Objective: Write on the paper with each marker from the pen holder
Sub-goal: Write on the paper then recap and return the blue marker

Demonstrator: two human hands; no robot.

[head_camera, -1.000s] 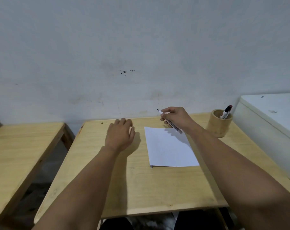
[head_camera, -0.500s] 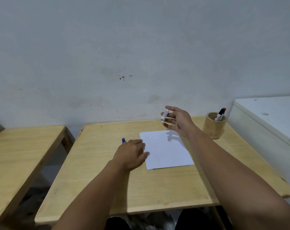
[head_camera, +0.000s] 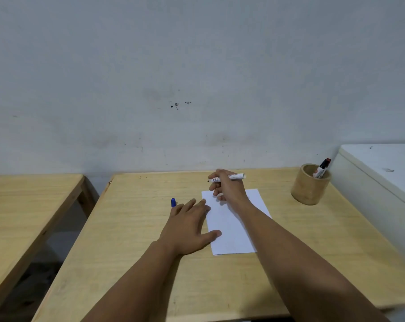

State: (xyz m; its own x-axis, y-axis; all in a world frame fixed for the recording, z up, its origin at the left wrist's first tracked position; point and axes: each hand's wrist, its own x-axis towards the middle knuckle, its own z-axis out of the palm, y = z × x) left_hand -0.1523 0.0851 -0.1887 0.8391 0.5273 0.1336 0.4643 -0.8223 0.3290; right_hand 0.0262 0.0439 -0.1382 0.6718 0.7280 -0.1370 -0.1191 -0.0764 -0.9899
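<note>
A white sheet of paper (head_camera: 231, 228) lies on the wooden table (head_camera: 220, 287). My right hand (head_camera: 227, 187) holds an uncapped white marker (head_camera: 234, 176) above the paper's far edge, its dark tip pointing left. My left hand (head_camera: 187, 226) lies flat with spread fingers, its thumb and fingertips on the paper's left edge. A blue marker cap (head_camera: 173, 202) sits on the table just beyond my left fingers. A round wooden pen holder (head_camera: 309, 189) stands at the far right with a red-and-black capped marker (head_camera: 322, 168) in it.
A second wooden table (head_camera: 22, 217) stands to the left across a gap. A white box or cabinet (head_camera: 382, 173) rises right beside the pen holder. A grey wall runs behind the table.
My left hand opened and slid right onto the paper's edge, leaving the blue cap on the table. My right hand turned the marker so it lies level with the tip pointing left.
</note>
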